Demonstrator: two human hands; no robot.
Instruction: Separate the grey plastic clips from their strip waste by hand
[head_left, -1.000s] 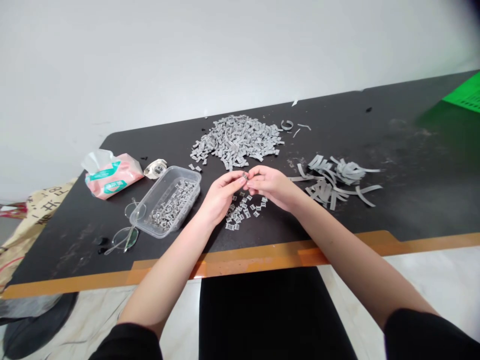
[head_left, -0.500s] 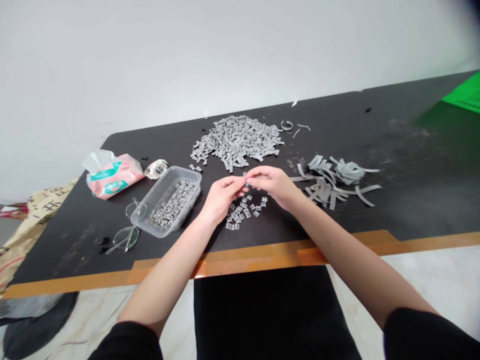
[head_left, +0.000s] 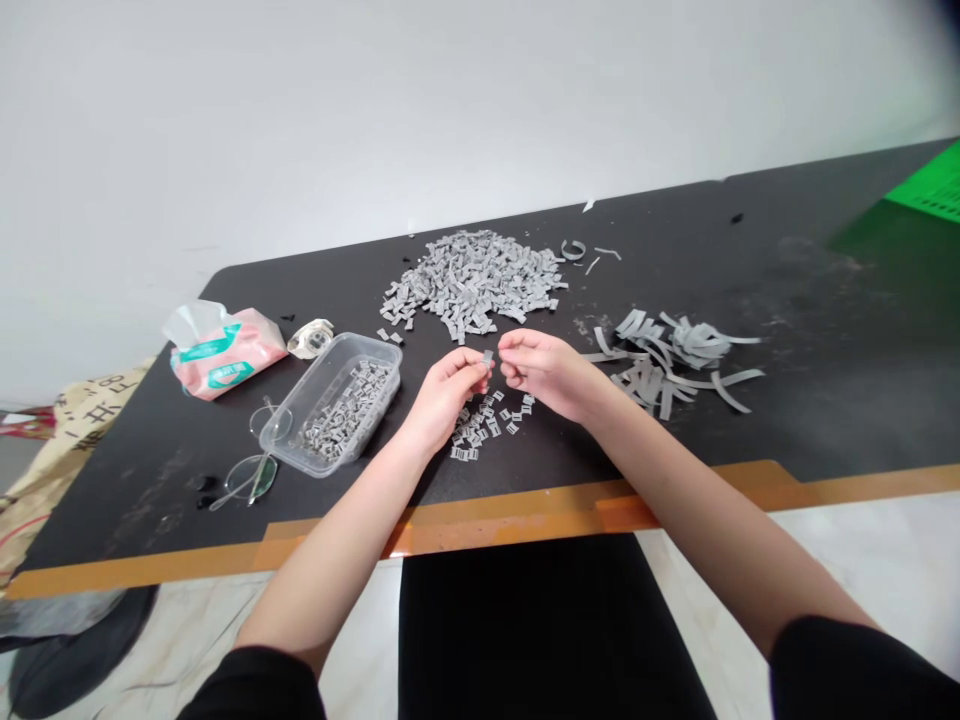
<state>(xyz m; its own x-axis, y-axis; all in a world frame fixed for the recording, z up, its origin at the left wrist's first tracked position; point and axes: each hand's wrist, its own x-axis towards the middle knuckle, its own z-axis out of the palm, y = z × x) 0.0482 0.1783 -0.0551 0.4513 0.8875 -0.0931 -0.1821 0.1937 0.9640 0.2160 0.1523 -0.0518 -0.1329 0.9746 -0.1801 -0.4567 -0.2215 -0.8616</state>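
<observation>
My left hand [head_left: 444,395] is closed, pinching a small grey fabric tab [head_left: 487,357] between thumb and fingertips. Just right of it, my right hand [head_left: 544,370] has its fingers curled in with a narrow gap to the tab; whatever its fingertips hold, if anything, is too small to make out. Below both hands lies a loose scatter of small grey buckles [head_left: 476,430], partly covered by my left hand. Beyond them is a large heap of short grey tabs [head_left: 480,280].
A clear plastic box [head_left: 271,440] left of my hands contains many small buckles. Eyeglasses [head_left: 251,478], a pink tissue pack [head_left: 251,345] and a crumpled roll [head_left: 311,338] sit near it. Loose grey strips [head_left: 660,360] lie to the right; a green item [head_left: 930,185] is at the far right.
My right hand has drawn slightly right, away from the left fingertips, opening a gap between them. The grey tab stays in my left hand and now shows more plainly.
</observation>
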